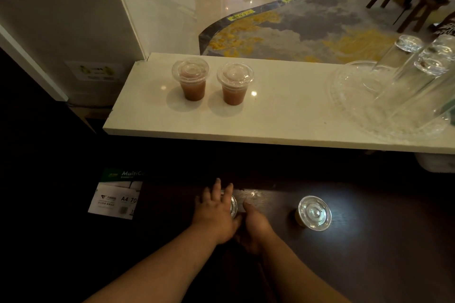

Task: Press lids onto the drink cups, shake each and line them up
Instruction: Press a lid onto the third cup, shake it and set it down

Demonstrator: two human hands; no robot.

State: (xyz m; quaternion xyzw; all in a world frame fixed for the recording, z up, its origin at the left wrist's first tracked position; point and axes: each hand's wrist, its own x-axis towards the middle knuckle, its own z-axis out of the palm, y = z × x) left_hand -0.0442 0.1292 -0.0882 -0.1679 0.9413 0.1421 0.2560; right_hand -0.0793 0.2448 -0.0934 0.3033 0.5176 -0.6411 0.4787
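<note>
Item: lidding station, dim lower counter below a white shelf. Two lidded drink cups, the left and the right, stood side by side on the shelf, apparently finished and lined up. A third cup, lid on, stood on the lower counter, well apart to the right of the hands. The cup in hand was almost wholly covered; only an edge of its clear lid showed between the hands. Left hand: flat on top, fingers spread, seemingly pressing the lid down. Right hand: curled against the cup's near side, fingers wrapped under and mostly hidden, so the grip could not be told for certain. Also present: clear glasses on a glass tray, and a paper ream. Risks, as judged: an off-centre press could leave the rim partly unseated, leaking on the shake; heavy pressure could buckle the thin cup; poor light made the seal hard to check.
</note>
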